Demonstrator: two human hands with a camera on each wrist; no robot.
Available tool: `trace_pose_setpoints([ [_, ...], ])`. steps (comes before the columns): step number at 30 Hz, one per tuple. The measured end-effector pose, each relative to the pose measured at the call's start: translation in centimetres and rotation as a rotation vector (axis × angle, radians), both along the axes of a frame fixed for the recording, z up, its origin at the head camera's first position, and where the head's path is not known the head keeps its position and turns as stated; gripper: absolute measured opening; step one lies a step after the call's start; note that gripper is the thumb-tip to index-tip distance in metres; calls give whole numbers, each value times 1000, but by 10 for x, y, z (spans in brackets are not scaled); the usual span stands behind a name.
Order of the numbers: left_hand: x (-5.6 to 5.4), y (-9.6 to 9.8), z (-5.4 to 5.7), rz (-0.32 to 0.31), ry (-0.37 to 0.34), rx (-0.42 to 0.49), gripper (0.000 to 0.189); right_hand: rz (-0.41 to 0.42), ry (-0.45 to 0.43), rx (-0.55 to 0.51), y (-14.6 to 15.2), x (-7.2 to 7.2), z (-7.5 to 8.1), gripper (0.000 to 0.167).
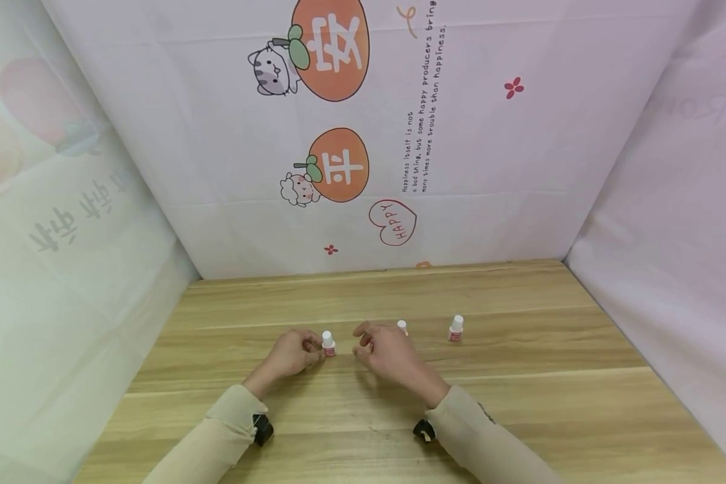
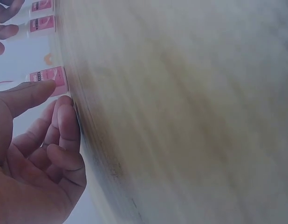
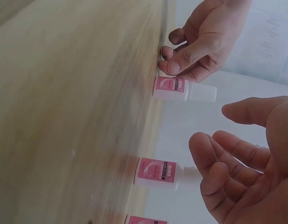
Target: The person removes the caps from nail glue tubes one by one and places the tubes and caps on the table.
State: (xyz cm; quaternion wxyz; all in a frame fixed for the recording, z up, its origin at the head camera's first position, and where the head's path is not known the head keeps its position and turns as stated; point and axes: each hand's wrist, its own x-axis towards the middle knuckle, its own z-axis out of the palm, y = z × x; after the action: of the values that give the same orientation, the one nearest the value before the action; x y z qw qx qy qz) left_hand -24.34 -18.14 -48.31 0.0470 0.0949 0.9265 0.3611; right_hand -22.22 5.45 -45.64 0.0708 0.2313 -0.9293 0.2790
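Observation:
Three small white bottles with pink labels and white caps stand upright on the wooden table. My left hand (image 1: 293, 353) is right beside the left bottle (image 1: 329, 344), its fingertips at the bottle's side and its fingers loosely bent. In the left wrist view the thumb (image 2: 34, 97) overlaps that bottle's label. To the right, my right hand (image 1: 388, 353) hovers with relaxed fingers and holds nothing. It partly hides the middle bottle (image 1: 402, 327) in the head view; the right wrist view shows this bottle's label (image 3: 156, 171) beside the fingers. Farther right stands the third bottle (image 1: 456, 329).
The wood-grain table (image 1: 339, 430) meets a printed white cloth (image 1: 460, 222) at the back. More white cloth hangs along the left side (image 1: 66, 302) and the right side (image 1: 671, 255).

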Motion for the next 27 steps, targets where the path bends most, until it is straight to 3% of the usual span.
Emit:
trace_pose_setpoints([
  [9,-2,2,-2,1,-19,-1,14,4,8,-10,-5,-1,-4,25],
  [27,-2,5,-3,-15,-18,-4,12,-28,-75,-31,-15,-4,-3,24],
])
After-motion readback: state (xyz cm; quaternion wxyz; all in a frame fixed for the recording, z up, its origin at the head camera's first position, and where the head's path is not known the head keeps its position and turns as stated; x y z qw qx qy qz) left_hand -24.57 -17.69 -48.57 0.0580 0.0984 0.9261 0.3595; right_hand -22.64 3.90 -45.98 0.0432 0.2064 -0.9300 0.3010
